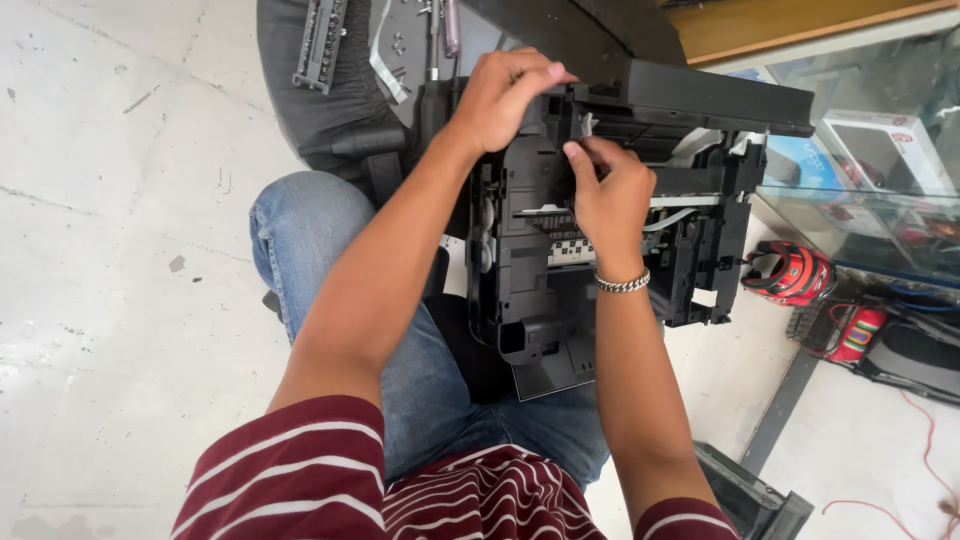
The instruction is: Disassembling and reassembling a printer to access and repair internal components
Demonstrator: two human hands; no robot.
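1. Printer chassis point(530, 270): black, cover removed, standing on edge across the person's lap and propped on the jeans-clad knee point(310, 230). This posture turns its open side upward, toward the hands. White gears sit along its 9 o'clock edge; a pale flat ribbon cable and a checkered strip show at centre.
2. Left hand point(505, 95): at 12 o'clock on the chassis, fingers curled over the top edge beside the raised lid panel point(715, 100), apparently steadying the frame.
3. Right hand point(610, 195): just below it, fingertips pinched on a small inner part; which part cannot be told. A silver bracelet point(622, 284) circles the wrist.
4. Hands close together, not touching.
5. Bit holder point(320, 45) and screwdrivers point(445, 35): at 11 o'clock, on a dark cloth, within reach.
6. Red helmet point(790, 272): at 3 o'clock, on the floor.
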